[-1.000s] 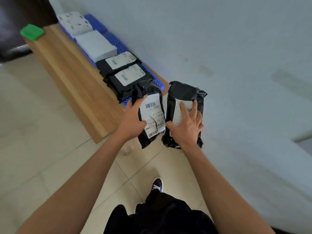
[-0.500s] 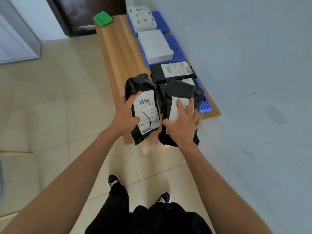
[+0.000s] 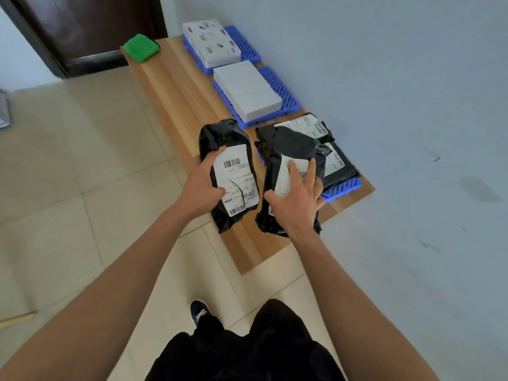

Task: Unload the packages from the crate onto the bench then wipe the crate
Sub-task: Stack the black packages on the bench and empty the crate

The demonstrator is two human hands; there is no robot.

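My left hand (image 3: 202, 187) grips a black mailer bag with a torn white label (image 3: 231, 171) over the near end of the wooden bench (image 3: 176, 100). My right hand (image 3: 298, 200) holds a second black mailer bag (image 3: 291, 149) beside it. Behind them two more black mailers (image 3: 334, 163) lie on a flat blue slatted crate (image 3: 343, 187). Farther back, a plain white box (image 3: 246, 90) and a printed white box (image 3: 211, 42) each rest on a blue crate (image 3: 286, 94). A green cloth (image 3: 140, 47) lies at the bench's far left corner.
The bench stands along a pale blue wall (image 3: 398, 78) on the right. A dark wooden door (image 3: 90, 26) is behind the bench's far end. Beige floor tiles (image 3: 68, 174) spread to the left. My legs and a dark shoe (image 3: 199, 312) are below.
Both hands have carried the two black mailers from past the bench's end to over its near end. The view has swung round so the bench runs straight ahead.
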